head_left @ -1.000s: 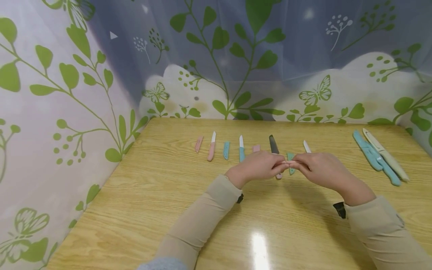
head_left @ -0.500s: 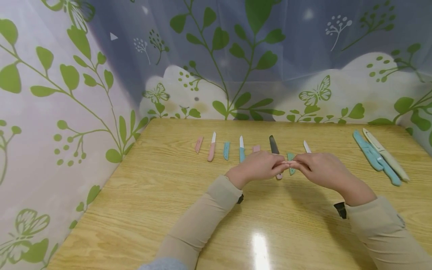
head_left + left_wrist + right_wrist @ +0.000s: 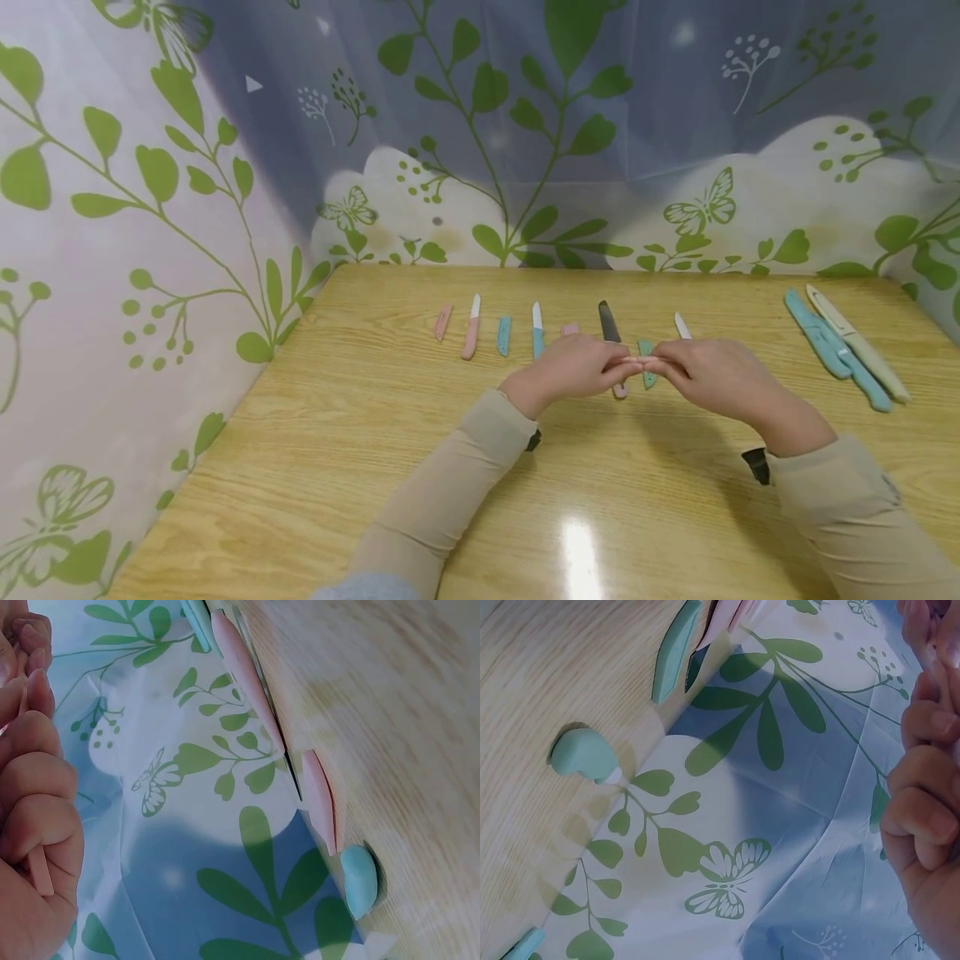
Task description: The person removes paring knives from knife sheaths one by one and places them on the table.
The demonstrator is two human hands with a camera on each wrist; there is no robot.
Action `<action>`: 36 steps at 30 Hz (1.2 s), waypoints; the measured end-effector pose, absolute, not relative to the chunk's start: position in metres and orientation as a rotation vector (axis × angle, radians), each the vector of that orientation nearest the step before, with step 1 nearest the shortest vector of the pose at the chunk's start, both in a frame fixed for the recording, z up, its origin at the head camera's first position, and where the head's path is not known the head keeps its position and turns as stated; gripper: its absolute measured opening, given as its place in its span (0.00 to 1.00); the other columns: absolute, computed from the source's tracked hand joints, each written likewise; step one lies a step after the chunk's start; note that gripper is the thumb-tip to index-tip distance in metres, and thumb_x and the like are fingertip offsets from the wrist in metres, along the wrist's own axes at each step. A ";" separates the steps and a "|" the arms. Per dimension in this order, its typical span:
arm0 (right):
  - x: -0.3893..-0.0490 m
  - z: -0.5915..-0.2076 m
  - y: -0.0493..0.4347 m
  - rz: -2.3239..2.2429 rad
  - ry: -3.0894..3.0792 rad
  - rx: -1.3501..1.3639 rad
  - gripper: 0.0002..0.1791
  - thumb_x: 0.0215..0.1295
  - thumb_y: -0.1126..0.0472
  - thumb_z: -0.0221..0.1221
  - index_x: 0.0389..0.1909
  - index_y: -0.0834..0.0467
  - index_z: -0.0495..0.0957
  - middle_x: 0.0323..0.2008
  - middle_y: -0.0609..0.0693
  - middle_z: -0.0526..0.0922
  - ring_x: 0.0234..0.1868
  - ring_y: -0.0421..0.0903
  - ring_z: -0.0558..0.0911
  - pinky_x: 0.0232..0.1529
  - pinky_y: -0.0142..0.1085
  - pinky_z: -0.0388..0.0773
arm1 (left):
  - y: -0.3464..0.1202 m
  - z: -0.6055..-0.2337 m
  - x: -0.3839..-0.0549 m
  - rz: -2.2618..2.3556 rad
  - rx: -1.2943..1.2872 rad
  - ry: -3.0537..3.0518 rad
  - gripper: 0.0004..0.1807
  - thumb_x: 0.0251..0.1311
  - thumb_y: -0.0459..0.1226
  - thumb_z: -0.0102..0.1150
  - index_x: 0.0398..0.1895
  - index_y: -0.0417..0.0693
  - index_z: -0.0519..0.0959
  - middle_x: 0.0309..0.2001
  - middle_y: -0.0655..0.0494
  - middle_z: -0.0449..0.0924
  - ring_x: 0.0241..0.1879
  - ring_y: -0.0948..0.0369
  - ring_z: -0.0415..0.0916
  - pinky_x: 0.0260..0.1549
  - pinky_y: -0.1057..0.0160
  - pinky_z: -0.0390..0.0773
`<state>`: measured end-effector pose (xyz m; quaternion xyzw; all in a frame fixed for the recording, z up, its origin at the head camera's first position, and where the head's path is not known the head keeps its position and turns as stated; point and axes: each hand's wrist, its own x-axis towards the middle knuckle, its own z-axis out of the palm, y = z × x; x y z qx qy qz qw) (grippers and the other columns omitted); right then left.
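Note:
In the head view my left hand [image 3: 570, 367] and right hand [image 3: 720, 375] meet above the table. Both pinch a thin, pale pink, strip-like thing [image 3: 637, 360] between thumb and fingers. Its kind is mostly hidden; in the left wrist view a flat end [image 3: 40, 871] sticks out of the curled left fingers. Below the hands lie a dark-bladed knife [image 3: 610, 321] with a pink handle and a green sheath [image 3: 647, 367]. The right hand partly covers a white-bladed knife [image 3: 682, 325], whose green handle [image 3: 585, 754] shows in the right wrist view.
Left of the hands lie a pink sheath [image 3: 442, 322], a pink-handled knife [image 3: 471, 327], a blue sheath [image 3: 504, 336], a blue-handled knife [image 3: 537, 329] and another pink sheath [image 3: 571, 329]. A long blue thing [image 3: 832, 342] and a cream one [image 3: 855, 342] lie at right. Printed cloth [image 3: 675, 125] hangs behind.

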<state>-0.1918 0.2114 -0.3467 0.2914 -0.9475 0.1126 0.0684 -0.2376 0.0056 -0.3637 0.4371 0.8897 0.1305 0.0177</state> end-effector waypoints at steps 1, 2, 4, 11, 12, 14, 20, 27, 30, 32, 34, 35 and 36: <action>-0.192 -0.347 0.212 0.340 -2.849 0.880 0.13 0.73 0.51 0.51 0.33 0.54 0.78 0.16 0.39 0.68 0.15 0.35 0.61 0.21 0.32 0.60 | 0.006 -0.364 -0.238 0.403 1.359 2.765 0.18 0.74 0.49 0.42 0.30 0.54 0.76 0.23 0.66 0.79 0.16 0.70 0.63 0.20 0.74 0.59; -0.192 -0.347 0.212 0.339 -2.845 0.882 0.13 0.73 0.51 0.52 0.33 0.54 0.78 0.16 0.38 0.67 0.15 0.35 0.60 0.21 0.31 0.59 | 0.006 -0.364 -0.238 0.402 1.359 2.765 0.18 0.74 0.49 0.42 0.30 0.54 0.76 0.23 0.66 0.79 0.16 0.71 0.64 0.20 0.74 0.59; -0.193 -0.347 0.212 0.338 -2.838 0.887 0.13 0.73 0.51 0.52 0.33 0.54 0.79 0.16 0.38 0.67 0.15 0.35 0.60 0.21 0.31 0.59 | 0.006 -0.363 -0.238 0.402 1.353 2.761 0.18 0.74 0.49 0.42 0.30 0.54 0.76 0.24 0.66 0.80 0.16 0.70 0.64 0.20 0.74 0.59; -0.193 -0.346 0.212 0.337 -2.835 0.899 0.12 0.72 0.52 0.54 0.36 0.55 0.80 0.19 0.38 0.73 0.16 0.34 0.62 0.21 0.31 0.61 | 0.005 -0.362 -0.238 0.458 1.314 2.712 0.18 0.75 0.49 0.41 0.34 0.55 0.79 0.31 0.61 0.85 0.17 0.71 0.67 0.21 0.74 0.63; -0.193 -0.346 0.212 0.336 -2.833 0.902 0.11 0.72 0.53 0.54 0.37 0.55 0.80 0.19 0.39 0.74 0.16 0.34 0.63 0.21 0.32 0.62 | 0.006 -0.362 -0.239 0.456 1.311 2.709 0.18 0.75 0.49 0.41 0.34 0.55 0.79 0.31 0.61 0.85 0.18 0.71 0.67 0.21 0.74 0.64; -0.193 -0.347 0.212 0.328 -2.830 0.910 0.11 0.71 0.53 0.55 0.37 0.55 0.80 0.21 0.39 0.76 0.17 0.33 0.64 0.22 0.32 0.63 | 0.005 -0.363 -0.239 0.457 1.306 2.707 0.17 0.75 0.49 0.41 0.34 0.55 0.79 0.31 0.62 0.85 0.18 0.71 0.68 0.21 0.74 0.64; -0.194 -0.348 0.213 0.333 -2.851 0.906 0.09 0.70 0.54 0.56 0.37 0.55 0.80 0.23 0.41 0.78 0.17 0.33 0.66 0.22 0.32 0.65 | 0.006 -0.363 -0.239 0.472 1.287 2.688 0.17 0.75 0.49 0.41 0.35 0.55 0.79 0.33 0.63 0.86 0.18 0.71 0.68 0.21 0.74 0.64; -0.195 -0.348 0.214 0.332 -2.861 0.906 0.09 0.70 0.55 0.57 0.38 0.56 0.81 0.25 0.43 0.81 0.19 0.34 0.68 0.23 0.33 0.67 | 0.005 -0.362 -0.238 0.495 1.266 2.660 0.17 0.75 0.49 0.40 0.36 0.55 0.79 0.35 0.63 0.85 0.19 0.71 0.68 0.21 0.74 0.65; -0.195 -0.348 0.214 0.340 -2.874 0.900 0.10 0.71 0.54 0.55 0.38 0.55 0.81 0.25 0.43 0.81 0.19 0.34 0.67 0.23 0.33 0.66 | 0.005 -0.363 -0.239 0.497 1.275 2.656 0.18 0.75 0.49 0.40 0.36 0.55 0.79 0.35 0.63 0.85 0.19 0.71 0.69 0.22 0.74 0.66; -0.194 -0.347 0.215 0.345 -2.879 0.898 0.11 0.71 0.53 0.55 0.38 0.55 0.81 0.25 0.42 0.80 0.19 0.34 0.67 0.23 0.33 0.65 | 0.005 -0.364 -0.240 0.498 1.281 2.653 0.18 0.75 0.49 0.40 0.36 0.55 0.79 0.35 0.63 0.85 0.20 0.71 0.69 0.22 0.74 0.66; -0.194 -0.347 0.215 0.348 -2.883 0.895 0.11 0.72 0.53 0.54 0.38 0.55 0.80 0.23 0.41 0.77 0.18 0.34 0.65 0.23 0.33 0.64 | 0.005 -0.364 -0.240 0.500 1.284 2.649 0.18 0.75 0.49 0.39 0.36 0.55 0.78 0.35 0.63 0.85 0.20 0.70 0.70 0.23 0.74 0.66; -0.194 -0.347 0.215 0.350 -2.884 0.896 0.11 0.72 0.52 0.54 0.38 0.55 0.80 0.23 0.40 0.77 0.18 0.34 0.65 0.23 0.33 0.64 | 0.005 -0.364 -0.241 0.504 1.284 2.645 0.18 0.75 0.49 0.39 0.36 0.55 0.78 0.35 0.63 0.85 0.21 0.71 0.70 0.23 0.75 0.66; -0.194 -0.347 0.216 0.354 -2.886 0.895 0.11 0.72 0.52 0.54 0.38 0.55 0.80 0.22 0.40 0.77 0.18 0.34 0.65 0.24 0.33 0.64 | 0.005 -0.364 -0.241 0.504 1.284 2.642 0.18 0.75 0.49 0.39 0.36 0.55 0.78 0.35 0.63 0.85 0.21 0.71 0.70 0.23 0.74 0.67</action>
